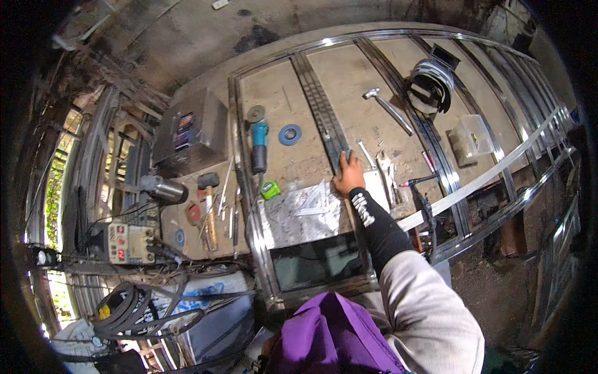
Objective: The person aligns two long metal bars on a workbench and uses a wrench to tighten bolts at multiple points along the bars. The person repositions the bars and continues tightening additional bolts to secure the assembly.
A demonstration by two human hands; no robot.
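My right hand [349, 174], in a black cuff and light grey sleeve, lies on a dark crossbar [319, 103] of a long metal frame. Its fingers stretch forward, slightly apart, with the thumb toward the left. Close to its left, a clear set square [313, 199] rests on a scuffed metal sheet [280, 227]. Right of the hand are locking pliers [386, 177] and a small wrench-like tool [366, 153]. A green tape measure [270, 189] and a blue-and-black angle grinder [259, 146] lie farther left, near a blue disc [289, 134]. My left hand does not show.
A hammer [389, 112], a welding helmet [430, 87] and a clear plastic box [470, 140] lie to the right. A pale strip [479, 190] slants across the frame. At left stand a mallet [210, 206], a dark metal box [193, 134], a welding machine [131, 243] and coiled cables [124, 308].
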